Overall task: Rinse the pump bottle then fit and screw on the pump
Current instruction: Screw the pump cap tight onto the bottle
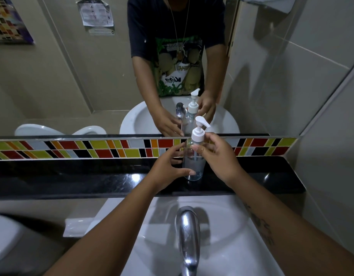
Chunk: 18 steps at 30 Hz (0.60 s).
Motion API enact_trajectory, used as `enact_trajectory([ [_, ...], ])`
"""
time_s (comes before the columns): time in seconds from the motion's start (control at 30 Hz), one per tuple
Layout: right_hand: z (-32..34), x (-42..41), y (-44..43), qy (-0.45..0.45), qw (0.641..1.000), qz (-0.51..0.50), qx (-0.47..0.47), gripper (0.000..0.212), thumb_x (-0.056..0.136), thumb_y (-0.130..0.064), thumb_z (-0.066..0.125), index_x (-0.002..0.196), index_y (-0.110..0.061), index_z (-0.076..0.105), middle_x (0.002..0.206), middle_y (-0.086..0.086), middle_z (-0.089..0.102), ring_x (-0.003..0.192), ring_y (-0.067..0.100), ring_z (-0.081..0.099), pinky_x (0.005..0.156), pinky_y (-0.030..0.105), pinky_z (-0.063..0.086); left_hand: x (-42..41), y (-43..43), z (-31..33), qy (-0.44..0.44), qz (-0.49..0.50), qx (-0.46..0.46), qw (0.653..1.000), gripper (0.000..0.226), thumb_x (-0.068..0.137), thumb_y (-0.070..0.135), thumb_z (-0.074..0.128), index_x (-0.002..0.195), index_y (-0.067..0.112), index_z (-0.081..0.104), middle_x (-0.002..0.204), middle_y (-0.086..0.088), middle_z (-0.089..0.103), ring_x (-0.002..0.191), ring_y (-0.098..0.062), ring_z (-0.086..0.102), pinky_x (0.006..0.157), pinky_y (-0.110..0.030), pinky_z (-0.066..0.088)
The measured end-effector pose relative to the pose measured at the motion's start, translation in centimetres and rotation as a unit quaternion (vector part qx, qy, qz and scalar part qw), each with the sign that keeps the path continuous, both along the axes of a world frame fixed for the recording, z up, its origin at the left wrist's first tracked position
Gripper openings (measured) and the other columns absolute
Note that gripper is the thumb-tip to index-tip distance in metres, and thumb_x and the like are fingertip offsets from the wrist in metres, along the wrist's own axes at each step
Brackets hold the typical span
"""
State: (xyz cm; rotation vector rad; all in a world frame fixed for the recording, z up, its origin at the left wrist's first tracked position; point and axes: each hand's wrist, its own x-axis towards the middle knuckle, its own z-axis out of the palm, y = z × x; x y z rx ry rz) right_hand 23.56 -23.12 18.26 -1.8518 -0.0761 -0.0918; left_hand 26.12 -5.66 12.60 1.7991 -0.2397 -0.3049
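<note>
Nearest me, the chrome tap (187,239) arches over the white sink (228,253), and both my forearms reach across the basin toward the back. To the left, low down, part of a white toilet (4,240) shows.

Beyond the sink runs a black ledge (72,182), and the bottle (193,162) stands upright on it, clear, its base on the stone. The white pump (199,129) sits on its neck, nozzle pointing right; I cannot tell how far it is screwed down.

My left hand (168,166) is cupped loosely at the bottle's left side, thumb tip touching the lower wall, fingers spread behind; it is not clamped. My right hand (218,156) is at the upper right, thumb pressed on the shoulder just under the collar and fingers curled near the pump's collar.

Behind the ledge is a band of coloured tiles (92,148), then the mirror (72,86), which repeats my hands, bottle and sink.
</note>
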Motion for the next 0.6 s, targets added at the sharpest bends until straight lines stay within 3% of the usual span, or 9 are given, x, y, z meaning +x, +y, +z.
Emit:
enact_trajectory([
  [0.1, 1.2, -0.1, -0.3, -0.014, 1.0, 0.01, -0.003, 0.073, 0.078, -0.021, 0.076, 0.142, -0.029, 0.042, 0.132, -0.018, 0.054, 0.125, 0.002, 0.048, 0.104, 0.029, 0.043, -0.3, -0.3, -0.1, -0.016, 0.01, -0.015, 1.0, 0.104, 0.066, 0.017, 0.093, 0.152, 0.03, 0.037, 0.13, 0.006, 0.057, 0.122, -0.02, 0.056, 0.096, -0.04, 0.055],
  [0.17, 2.9, -0.1, -1.2, -0.042, 0.998, 0.018, -0.054, 0.079, 0.08, -0.02, 0.074, 0.145, -0.036, 0.033, 0.137, -0.024, 0.043, 0.131, -0.002, 0.036, 0.106, 0.022, 0.035, -0.3, -0.6, 0.0, -0.019, 0.014, -0.026, 0.999, 0.106, 0.065, 0.019, 0.094, 0.153, 0.033, 0.035, 0.137, 0.004, 0.057, 0.125, -0.02, 0.056, 0.098, -0.044, 0.055],
  [0.27, 5.6, 0.2, -2.8, -0.1, 0.981, 0.046, -0.162, 0.069, 0.086, -0.017, 0.068, 0.142, -0.041, 0.037, 0.14, -0.023, 0.038, 0.133, -0.003, 0.032, 0.112, 0.027, 0.028, -0.1, -0.7, 0.1, -0.018, 0.006, -0.023, 1.0, 0.099, 0.068, 0.019, 0.093, 0.149, 0.035, 0.039, 0.136, 0.006, 0.059, 0.125, -0.019, 0.055, 0.094, -0.038, 0.056],
  [0.37, 7.2, 0.8, -3.3, -0.149, 0.954, 0.086, -0.246, 0.054, 0.09, -0.008, 0.062, 0.135, -0.034, 0.05, 0.134, -0.022, 0.045, 0.126, -0.01, 0.035, 0.103, 0.007, 0.023, -0.2, -0.7, 0.0, -0.021, 0.007, -0.015, 1.0, 0.085, 0.073, 0.019, 0.089, 0.145, 0.033, 0.045, 0.125, 0.015, 0.058, 0.12, -0.014, 0.054, 0.082, -0.021, 0.052],
  [0.43, 7.3, 1.3, -3.3, -0.177, 0.937, 0.093, -0.287, 0.044, 0.091, -0.004, 0.059, 0.129, -0.026, 0.059, 0.132, -0.016, 0.053, 0.124, -0.006, 0.039, 0.1, 0.001, 0.022, -0.2, -0.6, -0.4, -0.02, 0.015, -0.014, 1.0, 0.081, 0.074, 0.023, 0.089, 0.143, 0.034, 0.047, 0.131, 0.01, 0.059, 0.122, -0.017, 0.056, 0.088, -0.028, 0.054],
  [0.5, 7.0, 1.4, -3.0, -0.203, 0.929, 0.084, -0.299, 0.038, 0.09, -0.003, 0.059, 0.125, -0.018, 0.062, 0.126, -0.003, 0.064, 0.121, 0.006, 0.049, 0.1, 0.007, 0.033, -0.2, -0.6, -0.6, -0.021, 0.021, -0.012, 0.999, 0.08, 0.073, 0.025, 0.089, 0.142, 0.034, 0.049, 0.137, 0.004, 0.059, 0.124, -0.019, 0.057, 0.092, -0.035, 0.056],
  [0.6, 6.4, 1.4, -2.5, -0.252, 0.915, 0.063, -0.309, 0.034, 0.089, -0.003, 0.062, 0.122, -0.01, 0.064, 0.121, 0.009, 0.068, 0.118, 0.019, 0.058, 0.103, 0.028, 0.044, -0.4, -0.9, -0.6, -0.022, 0.024, -0.011, 0.999, 0.079, 0.073, 0.025, 0.089, 0.141, 0.034, 0.049, 0.137, 0.002, 0.06, 0.122, -0.019, 0.059, 0.084, -0.026, 0.056],
])
